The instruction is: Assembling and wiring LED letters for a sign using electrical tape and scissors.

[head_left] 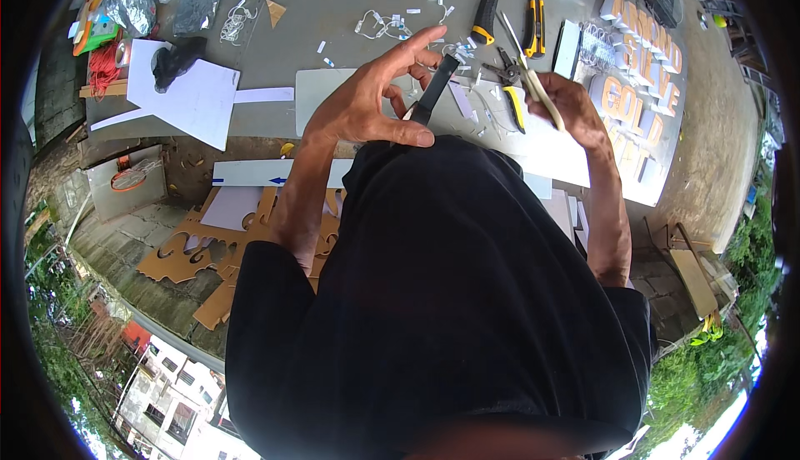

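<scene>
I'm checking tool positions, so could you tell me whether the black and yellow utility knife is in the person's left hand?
No, the utility knife lies on the table, while the left hand holds a dark strip.

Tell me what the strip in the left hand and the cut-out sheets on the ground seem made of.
The dark strip pinched by the left hand looks like thin plastic or coated metal: flat, matte black, straight-edged. The cut-out sheets look like cardboard or thin fibreboard: dull brown, with scrolled cut edges.

Daylight falls on a grey concrete slab (333,2) outdoors. Below its near edge lie paving stones (125,235) with cardboard cut-outs (187,252). Green trees (717,360) and buildings (175,393) show past the slab's corners.
</scene>
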The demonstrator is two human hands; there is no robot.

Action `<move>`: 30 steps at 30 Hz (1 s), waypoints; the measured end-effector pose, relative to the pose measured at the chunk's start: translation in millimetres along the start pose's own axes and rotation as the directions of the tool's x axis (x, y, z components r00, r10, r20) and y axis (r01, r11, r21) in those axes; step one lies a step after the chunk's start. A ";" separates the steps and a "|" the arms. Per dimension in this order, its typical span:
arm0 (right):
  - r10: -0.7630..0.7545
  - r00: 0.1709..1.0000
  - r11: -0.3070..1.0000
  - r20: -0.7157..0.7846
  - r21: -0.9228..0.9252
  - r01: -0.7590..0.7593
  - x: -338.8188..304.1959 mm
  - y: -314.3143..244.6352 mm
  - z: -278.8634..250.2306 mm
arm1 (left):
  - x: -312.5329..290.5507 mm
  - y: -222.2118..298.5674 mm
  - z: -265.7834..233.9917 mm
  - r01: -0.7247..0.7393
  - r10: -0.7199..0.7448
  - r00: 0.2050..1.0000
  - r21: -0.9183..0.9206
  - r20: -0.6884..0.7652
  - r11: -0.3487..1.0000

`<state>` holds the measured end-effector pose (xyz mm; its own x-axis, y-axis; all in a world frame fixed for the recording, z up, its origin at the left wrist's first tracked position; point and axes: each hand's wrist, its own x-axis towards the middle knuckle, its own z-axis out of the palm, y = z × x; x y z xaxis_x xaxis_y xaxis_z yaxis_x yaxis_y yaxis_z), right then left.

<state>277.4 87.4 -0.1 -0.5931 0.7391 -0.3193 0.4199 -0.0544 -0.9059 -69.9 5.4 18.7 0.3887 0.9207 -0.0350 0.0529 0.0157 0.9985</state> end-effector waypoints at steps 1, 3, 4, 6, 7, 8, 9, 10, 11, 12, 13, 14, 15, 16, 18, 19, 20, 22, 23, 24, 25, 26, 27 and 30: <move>0.009 0.999 0.999 0.037 0.052 -0.011 -18.5 -5.1 3.3 | 1.2 2.8 -2.1 -0.014 0.013 1.000 0.019 0.017 1.000; -0.022 0.989 0.992 0.145 0.127 0.003 -43.0 -14.7 5.0 | 1.6 10.6 -5.4 -0.018 0.016 0.999 0.033 0.031 0.999; -0.062 0.977 0.988 0.206 0.153 0.030 -51.9 -20.6 3.8 | 2.8 14.6 -6.2 -0.027 0.024 0.998 0.052 0.056 0.998; -0.066 0.970 0.978 0.233 0.206 0.017 -64.2 -18.8 6.6 | 5.4 18.0 -6.2 -0.048 0.043 0.996 0.062 0.079 0.997; -0.027 0.965 0.980 0.261 0.197 -0.026 -69.5 -20.7 7.1 | 7.6 20.0 -5.6 -0.070 0.062 0.992 0.073 0.108 0.995; 0.012 0.957 0.980 0.290 0.185 -0.069 -73.0 -22.4 7.2 | 9.3 22.3 -3.8 -0.070 0.062 0.992 0.073 0.110 0.995; 0.013 0.951 0.979 0.309 0.190 -0.076 -73.6 -22.5 9.4 | 10.9 24.6 -1.1 -0.028 0.023 0.993 0.034 0.119 0.999; 0.015 0.951 0.979 0.307 0.190 -0.076 -73.2 -23.6 12.4 | 12.4 25.9 1.1 0.015 -0.014 0.991 -0.006 0.130 1.000; -0.012 0.953 0.975 0.303 0.215 -0.056 -72.5 -24.6 16.0 | 13.4 26.1 2.5 0.014 -0.013 0.991 -0.007 0.131 1.000; -0.039 0.954 0.970 0.298 0.240 -0.035 -72.3 -24.5 18.6 | 14.3 26.2 3.7 0.008 -0.005 0.988 -0.018 0.152 1.000; -0.022 0.954 0.974 0.298 0.222 -0.047 -71.2 -21.2 20.8 | 15.0 26.0 4.8 0.003 0.001 0.985 -0.027 0.173 1.000; -0.023 0.955 0.974 0.296 0.223 -0.046 -70.3 -20.7 22.1 | 15.5 25.9 5.6 0.003 0.002 0.985 -0.025 0.174 1.000; -0.033 0.957 0.971 0.288 0.236 -0.037 -68.8 -22.2 24.8 | 16.0 25.9 6.4 -0.001 0.006 0.985 -0.025 0.175 1.000; -0.042 0.959 0.968 0.280 0.248 -0.030 -67.1 -24.0 26.7 | 16.3 25.8 6.7 -0.006 0.011 0.985 -0.027 0.174 1.000; -0.053 0.960 0.973 0.274 0.231 -0.012 -64.2 -24.0 28.0 | 14.9 26.6 6.5 0.001 0.008 0.984 -0.050 0.180 0.999; -0.034 0.960 0.973 0.277 0.230 -0.031 -63.8 -22.2 28.5 | 14.8 26.8 6.7 0.008 0.006 0.983 -0.073 0.184 0.997; -0.015 0.960 0.972 0.280 0.229 -0.051 -63.6 -21.3 29.0 | 15.0 26.5 7.1 0.007 0.007 0.983 -0.073 0.185 0.997; -0.026 0.965 0.969 0.261 0.243 -0.039 -62.0 -24.2 32.7 | 14.6 24.9 8.1 0.020 -0.002 0.979 -0.089 0.205 0.996; -0.037 0.969 0.966 0.243 0.256 -0.027 -61.4 -25.6 34.0 | 14.4 24.0 8.7 0.020 -0.001 0.979 -0.091 0.204 0.996; -0.035 0.969 0.967 0.244 0.255 -0.029 -61.3 -26.0 34.0 | 14.6 23.2 9.5 0.018 -0.002 0.979 -0.079 0.202 0.997; -0.028 0.969 0.961 0.244 0.274 -0.041 -60.9 -25.8 34.0 | 14.8 22.5 10.3 0.016 -0.003 0.980 -0.064 0.201 0.998; -0.020 0.970 0.955 0.243 0.293 -0.054 -60.5 -25.7 34.1 | 14.3 21.1 11.3 0.017 -0.003 0.980 -0.064 0.201 0.998; -0.020 0.970 0.954 0.243 0.293 -0.054 -59.9 -26.3 34.5 | 13.6 19.2 12.4 0.012 0.002 0.981 -0.071 0.194 0.997; -0.011 0.969 0.961 0.246 0.269 -0.057 -58.8 -27.6 34.8 | 14.0 20.6 14.9 0.018 -0.001 0.983 -0.094 0.182 0.995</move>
<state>276.8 22.1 33.9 -0.7487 0.5515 -0.3678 0.2528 -0.2753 -0.9275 -49.6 12.8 38.1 0.5500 0.8341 -0.0431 -0.0269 0.0693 0.9972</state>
